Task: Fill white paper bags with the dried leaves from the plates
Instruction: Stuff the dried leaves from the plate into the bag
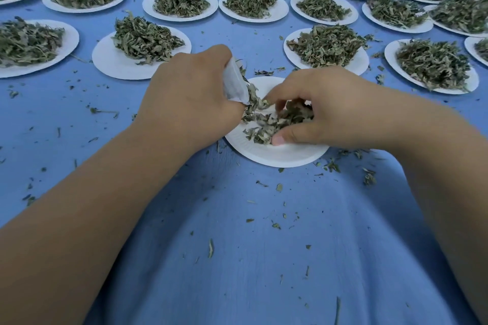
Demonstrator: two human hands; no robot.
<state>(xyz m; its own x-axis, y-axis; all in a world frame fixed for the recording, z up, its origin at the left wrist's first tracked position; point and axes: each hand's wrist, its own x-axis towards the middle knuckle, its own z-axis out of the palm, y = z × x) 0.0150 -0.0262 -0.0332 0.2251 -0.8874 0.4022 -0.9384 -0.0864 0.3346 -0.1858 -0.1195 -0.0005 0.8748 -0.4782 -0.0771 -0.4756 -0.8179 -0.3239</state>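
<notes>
Blue cloth (264,272) is strewn with leaf crumbs (210,248). Over the nearest plate (277,158), a white paper bag (235,84) is gripped by the left hand (190,95); dried leaves (274,121) are pinched by the curled right hand (330,105).

Mid-frame, my left hand (190,99) grips the white paper bag (234,84) while my right hand (335,107) curls its fingers (286,90) round dried leaves (264,126).
</notes>
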